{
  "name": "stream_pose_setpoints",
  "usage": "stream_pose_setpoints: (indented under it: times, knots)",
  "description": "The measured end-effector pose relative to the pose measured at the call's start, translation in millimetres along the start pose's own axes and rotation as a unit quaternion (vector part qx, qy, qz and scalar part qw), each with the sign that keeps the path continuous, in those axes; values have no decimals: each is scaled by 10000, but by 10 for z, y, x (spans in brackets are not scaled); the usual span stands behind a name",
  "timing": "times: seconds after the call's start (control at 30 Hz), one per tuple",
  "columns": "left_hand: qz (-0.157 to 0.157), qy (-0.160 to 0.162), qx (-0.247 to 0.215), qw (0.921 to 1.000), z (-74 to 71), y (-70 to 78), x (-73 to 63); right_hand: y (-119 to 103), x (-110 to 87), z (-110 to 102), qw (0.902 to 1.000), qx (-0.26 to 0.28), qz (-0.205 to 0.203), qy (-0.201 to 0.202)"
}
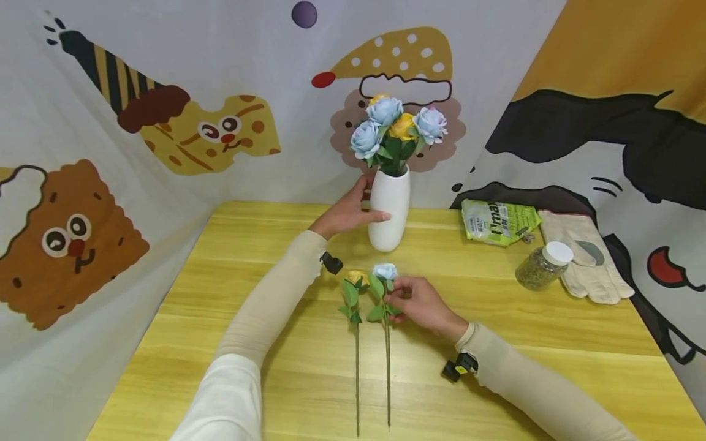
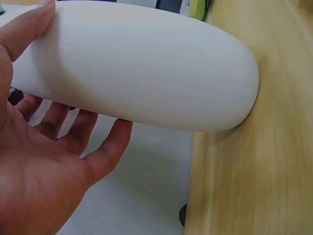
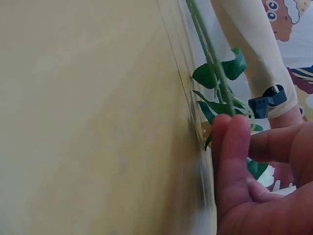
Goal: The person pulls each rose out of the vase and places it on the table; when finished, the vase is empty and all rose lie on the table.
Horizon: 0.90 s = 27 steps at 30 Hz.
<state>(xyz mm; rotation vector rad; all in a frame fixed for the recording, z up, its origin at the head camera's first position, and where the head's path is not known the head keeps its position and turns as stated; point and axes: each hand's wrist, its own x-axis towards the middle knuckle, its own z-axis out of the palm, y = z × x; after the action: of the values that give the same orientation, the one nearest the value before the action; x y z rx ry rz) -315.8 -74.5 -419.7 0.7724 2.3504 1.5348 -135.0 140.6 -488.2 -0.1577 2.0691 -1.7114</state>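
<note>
A white vase (image 1: 390, 211) stands upright near the back of the table, holding blue roses (image 1: 384, 112) and yellow roses (image 1: 402, 127). My left hand (image 1: 344, 209) grips its left side, thumb across the front and fingers behind; the left wrist view shows the thumb and fingertips against the smooth vase (image 2: 146, 63). In front of the vase, my right hand (image 1: 423, 304) pinches the stem of a single blue rose (image 1: 385, 271) just below its bloom, among green leaves. Left of it lies a yellow rose (image 1: 356, 278) with a long stem pointing toward me.
At the right are a green-and-white packet (image 1: 496, 222), a clear jar (image 1: 543, 266) with a white lid and small dry contents, and a pair of white gloves (image 1: 587, 257). A cartoon-print cloth (image 1: 292, 153) hangs behind the wooden table (image 1: 220, 282).
</note>
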Motion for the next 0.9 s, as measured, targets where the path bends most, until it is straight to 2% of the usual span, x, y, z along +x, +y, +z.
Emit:
stream_pose_setpoints:
  times: [0.3,0.57,0.7,0.8,0.9]
  knots:
    - [-23,9,-54,10000,-1,2,-5,52,5,-4,9998,-98,173,-74]
    - [3,52,39,10000,4,-11,-5,-14,-33,-78,9971,-761,77,-33]
    - [-14,62,63,10000,7,-15,0,-47,-30,-139,9910,-1330,-99,101]
    - [-12,68,64,10000,8,-15,1,-83,-21,-183,9827,-1790,-329,347]
    - [2,76,39,10000,7,-8,-8,-131,-16,-225,9766,-2020,-529,517]
